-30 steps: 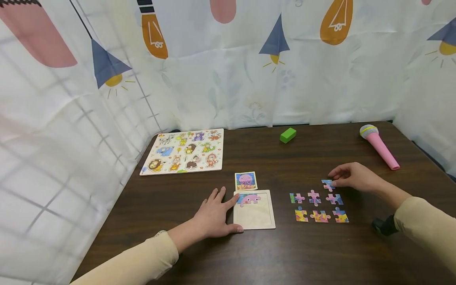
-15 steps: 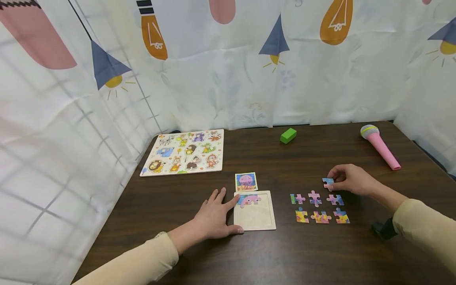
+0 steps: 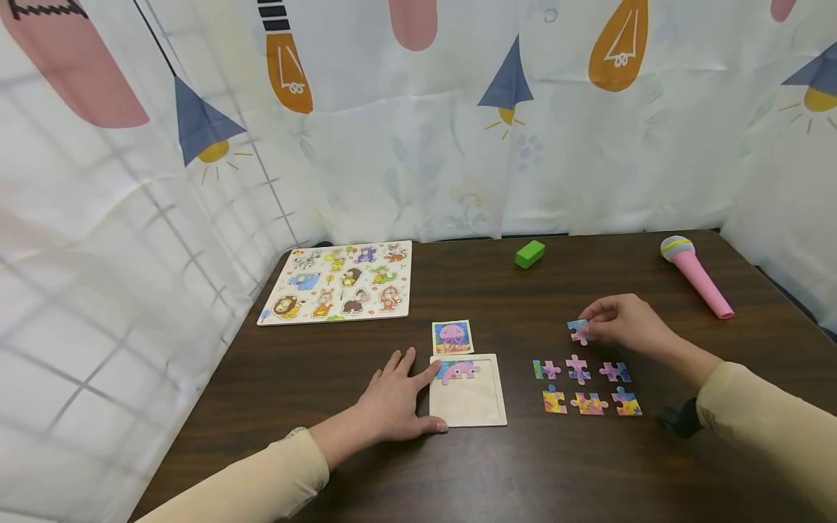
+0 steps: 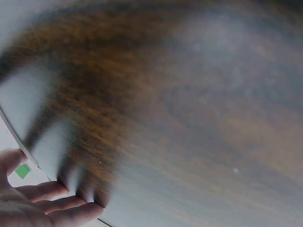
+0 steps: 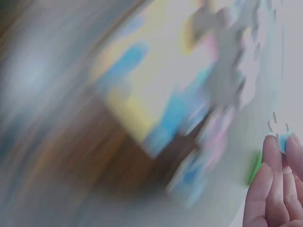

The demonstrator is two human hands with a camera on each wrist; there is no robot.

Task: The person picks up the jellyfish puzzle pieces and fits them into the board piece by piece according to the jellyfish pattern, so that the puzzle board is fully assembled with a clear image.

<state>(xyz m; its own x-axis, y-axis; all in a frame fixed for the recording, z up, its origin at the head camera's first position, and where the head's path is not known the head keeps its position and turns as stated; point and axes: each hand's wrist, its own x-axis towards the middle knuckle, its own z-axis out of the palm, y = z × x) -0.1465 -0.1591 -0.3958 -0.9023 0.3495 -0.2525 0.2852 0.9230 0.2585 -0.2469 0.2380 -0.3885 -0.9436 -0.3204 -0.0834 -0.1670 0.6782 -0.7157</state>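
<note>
My right hand (image 3: 624, 322) pinches a blue-and-pink jigsaw piece (image 3: 578, 331) between thumb and fingertips, just above the loose pieces. In the right wrist view the held piece (image 5: 282, 142) shows only partly. Several loose jigsaw pieces (image 3: 589, 404) lie in two rows below it, pink and blue above, yellow below. My left hand (image 3: 395, 402) rests with spread fingers at the left edge of a square puzzle tray (image 3: 467, 407). Joined pieces with a pink figure (image 3: 461, 370) fill its upper left. A jellyfish picture card (image 3: 452, 337) touches the tray's top edge.
An animal puzzle board (image 3: 340, 283) lies at the back left. A green block (image 3: 530, 254) sits near the table's far edge, and a pink toy microphone (image 3: 696, 276) at the back right. A printed curtain (image 3: 418, 181) hangs behind the table (image 3: 523, 472).
The right hand has taken the top-right jigsaw piece off the table and carried it a little to the left. The left hand has stayed at the tray's edge.
</note>
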